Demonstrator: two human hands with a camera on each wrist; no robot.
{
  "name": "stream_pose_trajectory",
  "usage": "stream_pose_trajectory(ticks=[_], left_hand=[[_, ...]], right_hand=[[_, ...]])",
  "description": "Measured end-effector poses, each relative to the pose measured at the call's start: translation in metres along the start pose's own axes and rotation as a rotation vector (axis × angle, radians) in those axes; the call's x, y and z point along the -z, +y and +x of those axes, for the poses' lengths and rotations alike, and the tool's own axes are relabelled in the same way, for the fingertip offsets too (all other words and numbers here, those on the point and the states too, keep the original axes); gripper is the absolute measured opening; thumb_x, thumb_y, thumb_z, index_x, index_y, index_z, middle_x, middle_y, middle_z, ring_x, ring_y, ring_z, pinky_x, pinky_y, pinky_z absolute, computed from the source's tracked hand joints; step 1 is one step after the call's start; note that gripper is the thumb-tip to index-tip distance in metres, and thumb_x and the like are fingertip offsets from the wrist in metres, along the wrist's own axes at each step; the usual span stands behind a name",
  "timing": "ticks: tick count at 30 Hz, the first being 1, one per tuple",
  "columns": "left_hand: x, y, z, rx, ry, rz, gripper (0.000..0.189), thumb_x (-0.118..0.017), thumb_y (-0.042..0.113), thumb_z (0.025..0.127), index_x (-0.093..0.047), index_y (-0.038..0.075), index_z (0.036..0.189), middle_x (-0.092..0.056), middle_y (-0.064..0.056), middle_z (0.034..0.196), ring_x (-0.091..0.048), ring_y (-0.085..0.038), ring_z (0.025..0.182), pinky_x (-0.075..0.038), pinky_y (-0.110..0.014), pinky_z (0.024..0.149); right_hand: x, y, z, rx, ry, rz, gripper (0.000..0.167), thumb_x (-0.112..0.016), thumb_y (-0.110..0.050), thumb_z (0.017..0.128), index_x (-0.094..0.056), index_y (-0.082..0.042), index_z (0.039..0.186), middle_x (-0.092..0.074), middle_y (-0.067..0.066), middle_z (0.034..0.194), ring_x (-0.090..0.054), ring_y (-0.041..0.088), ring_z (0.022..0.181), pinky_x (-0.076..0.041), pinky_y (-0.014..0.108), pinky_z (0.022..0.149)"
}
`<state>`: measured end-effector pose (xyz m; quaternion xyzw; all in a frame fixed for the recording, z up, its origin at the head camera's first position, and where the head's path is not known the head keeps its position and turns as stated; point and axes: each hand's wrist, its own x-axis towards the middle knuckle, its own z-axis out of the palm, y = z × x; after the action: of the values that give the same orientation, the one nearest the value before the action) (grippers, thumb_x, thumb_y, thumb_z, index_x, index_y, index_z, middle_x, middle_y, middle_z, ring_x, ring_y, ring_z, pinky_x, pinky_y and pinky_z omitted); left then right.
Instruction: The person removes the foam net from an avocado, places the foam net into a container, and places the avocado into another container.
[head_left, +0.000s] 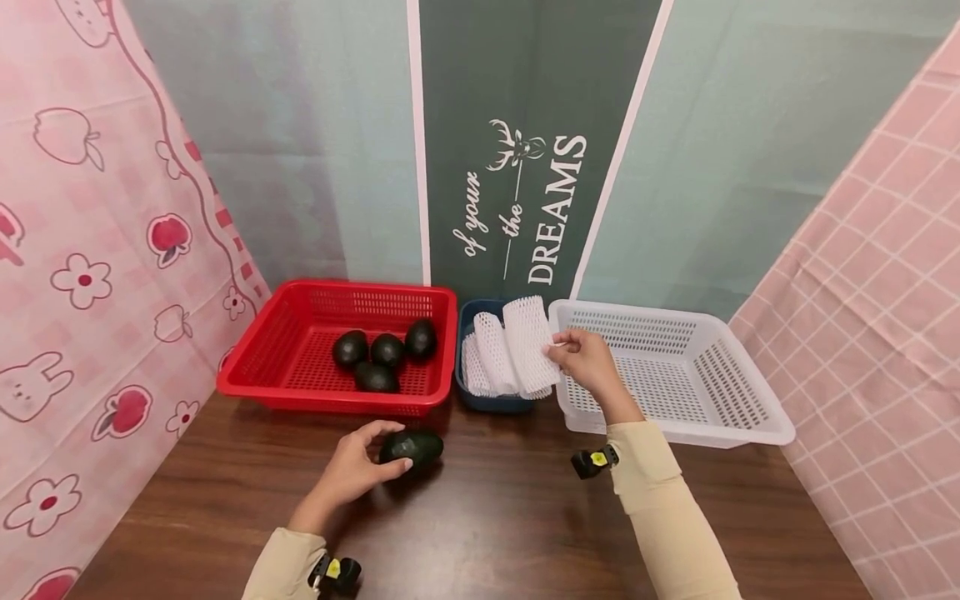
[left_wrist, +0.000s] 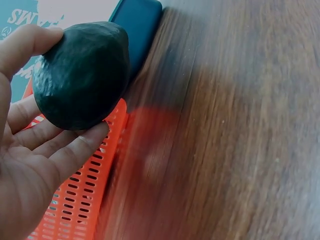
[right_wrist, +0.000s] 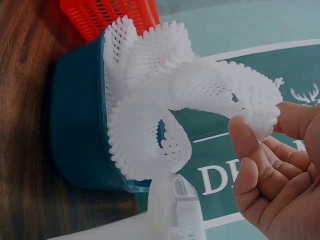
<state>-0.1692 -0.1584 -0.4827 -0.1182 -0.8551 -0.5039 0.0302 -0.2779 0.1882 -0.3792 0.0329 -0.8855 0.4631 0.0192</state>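
Note:
A dark green avocado (head_left: pixel 412 449) is held in my left hand (head_left: pixel 357 463), in front of the red basket; in the left wrist view thumb and fingers grip the avocado (left_wrist: pixel 82 75) from opposite sides. My right hand (head_left: pixel 588 362) pinches the edge of a white foam net sleeve (head_left: pixel 531 346) over the blue bin (head_left: pixel 495 403). Seen from the right wrist, thumb and fingertips hold one end of that sleeve (right_wrist: pixel 230 90). More foam net sleeves (head_left: pixel 491 354) stand in the bin beside it.
Several avocados (head_left: pixel 377 377) lie in the red basket (head_left: pixel 337 402) at the left. A white basket (head_left: pixel 675 429) stands right of the blue bin. All rest on a brown wooden table (head_left: pixel 480 533). Printed cloths hang behind and on both sides.

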Motion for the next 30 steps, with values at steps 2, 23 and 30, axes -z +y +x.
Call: stream_pose_trajectory(ticks=[2,23,30], left_hand=[[0.001,-0.001,0.0,0.007,0.005,-0.003,0.045,-0.083,0.019,0.068,-0.064,0.012,0.108,-0.063,-0.002,0.104,-0.062,-0.016,0.087,-0.05,-0.031,0.075],[0.006,-0.006,-0.003,0.023,0.018,0.0,0.043,-0.083,0.019,0.068,-0.064,0.013,0.107,-0.063,-0.001,0.1,-0.061,-0.015,0.083,-0.05,-0.03,0.072],[0.004,-0.004,-0.003,0.023,0.006,-0.003,0.044,-0.083,0.02,0.069,-0.064,0.013,0.108,-0.063,-0.003,0.102,-0.062,-0.019,0.085,-0.05,-0.03,0.073]], right_hand=[[-0.002,0.0,0.006,-0.015,-0.009,0.032,0.029,-0.066,-0.014,0.085,-0.061,0.007,0.104,-0.066,0.014,0.082,-0.057,0.016,0.063,-0.049,0.027,0.057],[-0.017,0.006,0.024,0.043,0.027,-0.26,0.028,-0.069,-0.02,0.082,-0.063,0.003,0.097,-0.062,0.016,0.085,-0.057,0.028,0.074,-0.047,0.038,0.06],[-0.019,0.01,0.024,0.036,0.032,-0.267,0.023,-0.068,-0.018,0.082,-0.063,0.001,0.095,-0.061,0.016,0.086,-0.056,0.028,0.075,-0.047,0.038,0.061]])
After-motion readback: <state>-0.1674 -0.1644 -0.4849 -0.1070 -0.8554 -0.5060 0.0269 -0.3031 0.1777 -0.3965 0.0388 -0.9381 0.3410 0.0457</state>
